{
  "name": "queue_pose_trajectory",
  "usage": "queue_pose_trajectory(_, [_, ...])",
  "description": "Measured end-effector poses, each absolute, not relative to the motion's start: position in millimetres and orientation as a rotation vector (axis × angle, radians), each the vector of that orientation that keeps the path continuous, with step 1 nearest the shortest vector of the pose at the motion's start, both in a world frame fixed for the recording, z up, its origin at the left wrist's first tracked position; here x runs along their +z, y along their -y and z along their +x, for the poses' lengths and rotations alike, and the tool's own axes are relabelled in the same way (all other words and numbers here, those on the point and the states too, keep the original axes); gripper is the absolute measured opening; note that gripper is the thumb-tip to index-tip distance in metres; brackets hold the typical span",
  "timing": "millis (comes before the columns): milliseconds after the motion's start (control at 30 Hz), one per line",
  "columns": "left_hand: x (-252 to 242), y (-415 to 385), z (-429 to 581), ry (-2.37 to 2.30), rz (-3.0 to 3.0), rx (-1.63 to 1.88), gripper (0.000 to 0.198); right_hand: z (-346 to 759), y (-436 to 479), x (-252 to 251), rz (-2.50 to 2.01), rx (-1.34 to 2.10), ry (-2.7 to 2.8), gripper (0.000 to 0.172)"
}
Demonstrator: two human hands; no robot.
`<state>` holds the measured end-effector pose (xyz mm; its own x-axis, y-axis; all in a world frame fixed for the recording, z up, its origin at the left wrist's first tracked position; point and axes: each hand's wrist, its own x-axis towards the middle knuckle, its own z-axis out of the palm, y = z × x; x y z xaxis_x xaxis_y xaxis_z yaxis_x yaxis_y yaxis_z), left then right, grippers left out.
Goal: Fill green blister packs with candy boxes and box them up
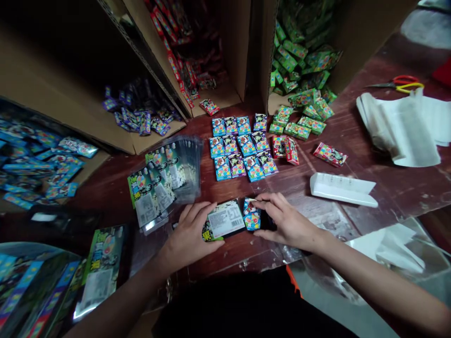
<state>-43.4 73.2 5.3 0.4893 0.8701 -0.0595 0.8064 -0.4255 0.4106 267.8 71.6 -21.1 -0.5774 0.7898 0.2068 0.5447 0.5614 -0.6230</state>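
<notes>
My left hand (192, 239) is closed on the left end of a printed plastic pouch (227, 219), dark and green with a white barcode label, near the table's front edge. At the pouch's right end, my right hand (287, 221) pinches a small blue candy box (251, 215) between thumb and fingers. The box touches or lies very close to the pouch's end; a dark part behind it is partly hidden by my fingers. Beyond my hands lie rows of blue and purple candy boxes (246, 143). A fan of flat printed pouches (165, 176) rests left of those rows.
Open cartons hold red boxes (172, 61), green boxes (292, 56), purple boxes (141, 115) and blue boxes (42, 155). Loose red boxes (330, 154), a white folded card (341, 189), crumpled paper (398, 126) and scissors (405, 84) lie right. A pouch stack (102, 263) stands left.
</notes>
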Motion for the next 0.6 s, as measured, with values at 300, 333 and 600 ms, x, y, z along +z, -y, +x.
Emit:
queue_pose_trajectory(300, [4.3, -72.1, -35.3, -1.301, 2.373, 0.161, 0.085, 256.4, -84.5, -29.4, -0.829, 0.672, 2.508, 0.074])
queue_pose_trajectory(333, [4.3, -72.0, -34.6, -1.295, 2.38, 0.158, 0.085, 256.2, -83.9, -29.1, -0.822, 0.633, 2.512, 0.074])
queue_pose_trajectory(600, [2.2, -70.3, -36.8, -1.332, 2.361, 0.19, 0.083, 318.1, -75.8, -10.7, -1.112, 0.628, 2.605, 0.096])
